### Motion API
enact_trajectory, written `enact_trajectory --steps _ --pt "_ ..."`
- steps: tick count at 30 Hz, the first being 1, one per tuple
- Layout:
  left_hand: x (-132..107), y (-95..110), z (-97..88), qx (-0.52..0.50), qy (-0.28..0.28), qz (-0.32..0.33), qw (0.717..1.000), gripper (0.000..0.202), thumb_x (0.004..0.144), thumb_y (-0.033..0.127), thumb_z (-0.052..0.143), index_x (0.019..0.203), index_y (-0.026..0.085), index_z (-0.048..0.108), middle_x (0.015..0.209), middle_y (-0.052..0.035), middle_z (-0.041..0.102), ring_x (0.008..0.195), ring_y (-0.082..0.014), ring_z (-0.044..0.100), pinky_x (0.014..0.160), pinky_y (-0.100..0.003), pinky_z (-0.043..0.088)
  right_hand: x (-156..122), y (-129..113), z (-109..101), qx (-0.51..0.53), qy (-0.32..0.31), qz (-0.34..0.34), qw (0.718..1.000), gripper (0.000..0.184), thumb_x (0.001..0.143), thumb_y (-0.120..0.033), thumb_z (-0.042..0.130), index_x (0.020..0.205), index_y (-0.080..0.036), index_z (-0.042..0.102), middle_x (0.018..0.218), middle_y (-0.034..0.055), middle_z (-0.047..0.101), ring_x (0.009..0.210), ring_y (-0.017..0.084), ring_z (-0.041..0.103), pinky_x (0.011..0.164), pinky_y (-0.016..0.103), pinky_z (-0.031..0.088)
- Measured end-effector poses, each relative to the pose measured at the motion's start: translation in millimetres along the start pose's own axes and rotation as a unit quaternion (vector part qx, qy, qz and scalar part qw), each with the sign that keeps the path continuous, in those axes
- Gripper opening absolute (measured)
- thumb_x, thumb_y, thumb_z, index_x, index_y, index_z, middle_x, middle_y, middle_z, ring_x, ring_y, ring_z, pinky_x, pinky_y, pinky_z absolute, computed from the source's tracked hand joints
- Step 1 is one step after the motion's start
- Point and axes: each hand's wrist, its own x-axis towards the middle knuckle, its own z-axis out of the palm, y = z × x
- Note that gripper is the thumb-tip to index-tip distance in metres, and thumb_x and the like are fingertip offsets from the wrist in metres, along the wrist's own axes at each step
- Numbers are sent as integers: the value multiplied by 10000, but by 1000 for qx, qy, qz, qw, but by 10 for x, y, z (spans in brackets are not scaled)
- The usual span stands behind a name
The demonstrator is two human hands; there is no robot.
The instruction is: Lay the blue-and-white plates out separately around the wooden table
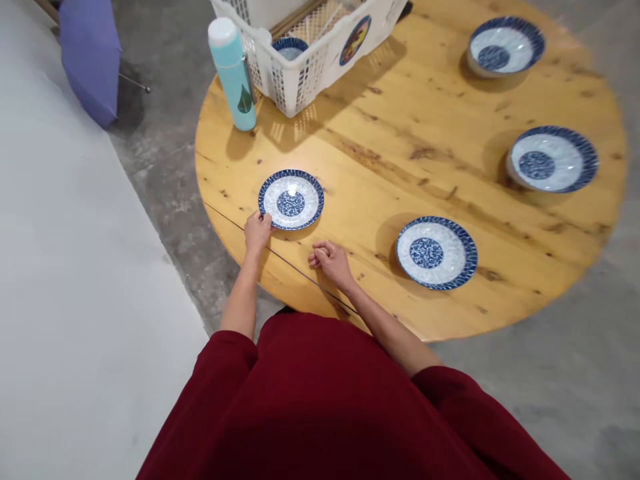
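**Where are the hands?**
Left hand (257,233) curled at the rim of a blue-and-white plate (291,199); grip or mere touch, unclear. Right hand (327,261) loosely closed, empty, on the wooden surface (380,180), just beside.

**Anything hidden?**
White plastic basket (300,83), cut off at the top edge.

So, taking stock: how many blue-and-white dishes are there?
5: a plate at the left hand, another plate, two bowls on the wooden table; one dish in the white basket, which may hide more.
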Motion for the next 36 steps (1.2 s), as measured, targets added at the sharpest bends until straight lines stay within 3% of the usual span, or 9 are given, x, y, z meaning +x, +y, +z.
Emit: enact_trajectory --steps 6,10,16,22,25,29,33,36 --pt "-3 34 -49 -5 2 -4 1000 209 870 375 566 727 226 538 668 -17 620 715 -227 706 662 -272 494 -48 -91 49 10 5 11 1000 287 761 -408 627 945 -188 598 681 -1 704 561 131 646 556 242 526" --pt "43 47 -78 -2 11 1 1000 300 865 482 565 700 238 508 646 -6 590 688 -228 686 616 -276 507 -265 -132 -35 12 6 9 1000 266 787 -405 615 941 -188 621 676 -6 695 579 134 644 590 251 525" --pt "143 98 -73 22 25 25 999 321 886 519 521 778 217 547 696 -17 634 629 -212 664 639 -325 562 -755 -155 -433 5 8 16 1000 235 800 -405 651 925 -207 654 720 -10 713 604 144 666 595 253 522" --pt "-192 57 -98 -14 91 6 996 228 886 427 506 866 205 552 725 -2 662 620 -148 671 654 -276 579 -1108 -168 -872 45 39 29 998 318 761 -465 683 939 -204 656 762 1 724 615 158 683 612 275 548" --pt "-451 14 -77 -46 122 -6 991 185 875 377 504 910 203 554 772 -3 677 623 -119 670 650 -243 571 -1298 -124 -1168 34 59 21 997 324 760 -475 693 934 -203 670 751 8 725 634 169 683 640 293 558" --pt "-867 56 75 -86 160 -41 983 141 845 332 513 872 198 548 775 -11 678 620 -99 661 637 -212 546 -1660 60 -1737 42 116 31 992 380 747 -536 716 930 -204 696 779 34 746 651 191 693 637 314 574" --pt "-1364 149 425 -98 142 -87 981 136 817 319 523 869 198 558 735 -7 671 597 -102 652 625 -214 536 -2107 425 -2434 66 199 58 976 473 700 -612 764 921 -196 718 774 63 756 635 198 701 611 315 583" --pt "-1765 190 772 -96 135 -97 981 152 796 316 552 862 185 593 731 -27 688 586 -115 657 616 -231 542 -2471 799 -2960 117 283 98 947 526 656 -617 808 940 -183 722 760 63 753 617 185 703 597 299 594"
